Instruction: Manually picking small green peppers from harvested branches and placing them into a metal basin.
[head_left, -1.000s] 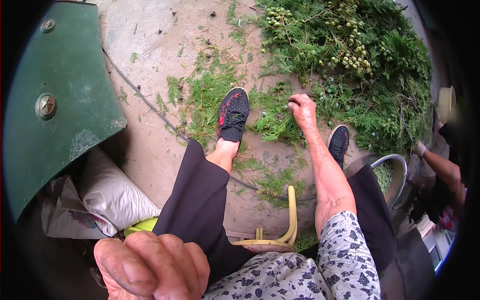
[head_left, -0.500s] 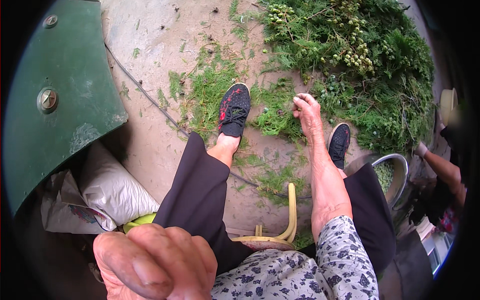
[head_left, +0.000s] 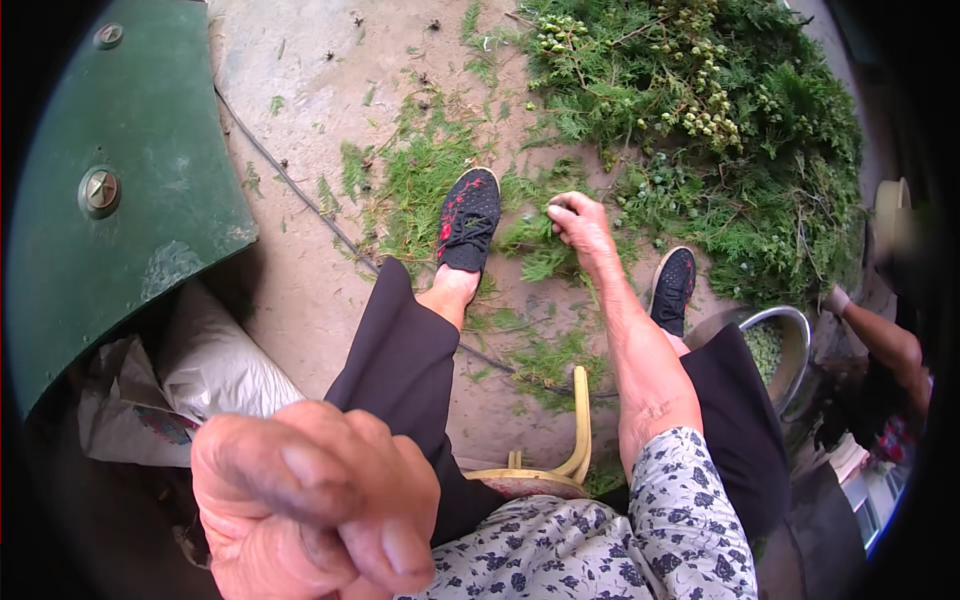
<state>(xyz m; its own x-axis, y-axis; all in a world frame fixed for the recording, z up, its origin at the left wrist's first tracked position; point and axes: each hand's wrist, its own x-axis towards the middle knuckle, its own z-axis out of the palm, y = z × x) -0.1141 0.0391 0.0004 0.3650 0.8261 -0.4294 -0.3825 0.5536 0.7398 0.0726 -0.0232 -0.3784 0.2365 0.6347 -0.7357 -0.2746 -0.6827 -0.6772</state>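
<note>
My left hand [head_left: 315, 495] is raised close to the camera, its fingers curled and thumb pressed against them. Whatever lies inside that fist, if anything, is hidden. Between my feet, my right hand [head_left: 583, 228] reaches low over loose green evergreen sprigs [head_left: 540, 262]. Its thumb and fingers are pinched together at the edge of the sprigs, and I cannot make out what is between them. Just beyond it to the right lies a big heap of cut evergreen branches [head_left: 720, 130] bearing pale green cones.
A metal basin [head_left: 797, 345] of small green cones stands beside my right leg. At far right, another person's arm [head_left: 885, 340] reaches toward the heap. A green metal panel [head_left: 130, 180] and white sack [head_left: 225, 360] are on the left. A black cable [head_left: 290, 185] crosses the floor.
My right hand has moved left over the sprigs. My left hand has risen slightly and turned, so its thumb and fingers show differently. The other person's arm stays nearly in place.
</note>
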